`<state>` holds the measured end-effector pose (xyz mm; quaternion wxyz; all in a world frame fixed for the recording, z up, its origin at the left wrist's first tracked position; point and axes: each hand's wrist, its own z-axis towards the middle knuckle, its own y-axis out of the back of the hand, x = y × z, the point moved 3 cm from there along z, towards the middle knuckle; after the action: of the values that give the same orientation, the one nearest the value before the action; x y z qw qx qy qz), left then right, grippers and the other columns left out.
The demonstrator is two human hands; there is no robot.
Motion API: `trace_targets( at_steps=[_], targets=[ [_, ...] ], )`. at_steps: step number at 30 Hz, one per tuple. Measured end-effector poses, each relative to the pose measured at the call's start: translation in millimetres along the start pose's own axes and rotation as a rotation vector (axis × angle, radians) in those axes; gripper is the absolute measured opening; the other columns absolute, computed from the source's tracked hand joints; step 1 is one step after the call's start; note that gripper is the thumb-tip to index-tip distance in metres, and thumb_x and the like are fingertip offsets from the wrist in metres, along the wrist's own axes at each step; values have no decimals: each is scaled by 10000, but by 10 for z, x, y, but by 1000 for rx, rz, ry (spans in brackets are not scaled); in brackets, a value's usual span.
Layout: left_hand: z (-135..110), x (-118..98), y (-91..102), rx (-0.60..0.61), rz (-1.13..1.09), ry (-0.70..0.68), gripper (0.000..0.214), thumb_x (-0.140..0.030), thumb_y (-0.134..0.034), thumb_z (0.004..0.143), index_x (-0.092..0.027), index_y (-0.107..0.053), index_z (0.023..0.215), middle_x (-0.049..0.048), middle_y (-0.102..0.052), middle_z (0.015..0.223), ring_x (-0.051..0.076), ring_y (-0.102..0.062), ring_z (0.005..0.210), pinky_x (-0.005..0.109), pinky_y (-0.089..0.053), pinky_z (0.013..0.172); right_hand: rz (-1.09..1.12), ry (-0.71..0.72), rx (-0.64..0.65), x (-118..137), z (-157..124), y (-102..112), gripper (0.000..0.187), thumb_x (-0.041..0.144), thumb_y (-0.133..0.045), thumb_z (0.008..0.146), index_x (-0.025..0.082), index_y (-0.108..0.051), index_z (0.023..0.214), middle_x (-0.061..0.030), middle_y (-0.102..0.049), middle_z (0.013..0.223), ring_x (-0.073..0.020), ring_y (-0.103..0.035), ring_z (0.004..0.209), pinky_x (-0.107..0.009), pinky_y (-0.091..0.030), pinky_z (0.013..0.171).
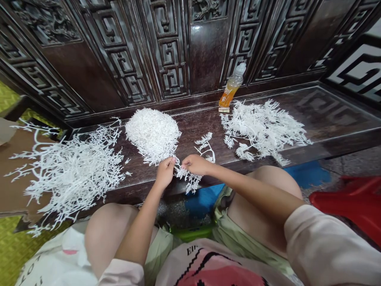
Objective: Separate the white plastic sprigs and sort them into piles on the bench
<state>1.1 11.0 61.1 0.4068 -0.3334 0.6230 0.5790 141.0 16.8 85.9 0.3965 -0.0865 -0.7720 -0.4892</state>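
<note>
Our left hand (pixel 165 171) and our right hand (pixel 195 164) sit almost touching over the front edge of the dark wooden tabletop (pixel 202 131); each grip is clamped on a white branching artificial sprig (pixel 187 178), with the fingers pinched together around its thin stems; the sprig lies just below both hands, against the tabletop's edge; right beside our left hand rests a dense, rounded white bundle of sprigs (pixel 153 135); a smaller white sprig (pixel 205 147) lies just beyond our right hand; a loose white heap of branches (pixel 71 171) spreads to the left, reaching past the tabletop's end over a brown cardboard sheet (pixel 18 167); another loose white heap (pixel 262 129) lies to the right; an orange drink bottle (pixel 232 85) stands behind that heap, against the carved fretwork panel (pixel 166 47); a red plastic stool (pixel 348 206) sits on the floor to our right, near a blue mat (pixel 306 174).
</note>
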Motion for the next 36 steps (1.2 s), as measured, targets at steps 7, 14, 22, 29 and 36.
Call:
trace_targets(
  at_steps=[7,14,22,29,36],
  targets=[
    [48,33,-9,-106,-99,0,363,-442,-359,800,-183,-279,558,-45,-248,527,93,-271,518,219,-234,511,24,-36,-5,43,27,61,235,232,-426,727,119,-566,576,25,-451,495,-68,-371,501,-195,-229,497],
    [54,17,16,-224,-48,-45,344,-407,-343,818,-185,-280,562,-41,-270,537,96,-295,534,218,-247,518,32,6,-2,121,24,112,266,238,-425,741,112,-554,546,28,-445,479,-61,-352,491,-193,-232,504],
    [98,128,193,-414,50,-15,281,-325,-345,808,-191,-315,563,-37,-320,543,104,-329,548,221,-266,540,143,95,96,137,-27,75,221,195,-425,721,104,-540,555,37,-406,500,-58,-334,506,-180,-240,511],
    [232,373,616,-616,197,99,334,-379,-313,823,-192,-309,546,-40,-300,513,102,-313,510,228,-240,508,-3,19,147,-123,-102,194,325,292,-393,782,107,-539,557,26,-402,500,-67,-318,494,-190,-238,498],
    [227,546,241,-268,394,211,142,-313,-446,743,-218,-524,814,-1,-556,676,150,-505,634,251,-344,605,-131,-43,71,-114,-39,101,232,275,-437,786,153,-634,783,-50,-632,820,-129,-526,698,-188,-314,575]
  ],
)
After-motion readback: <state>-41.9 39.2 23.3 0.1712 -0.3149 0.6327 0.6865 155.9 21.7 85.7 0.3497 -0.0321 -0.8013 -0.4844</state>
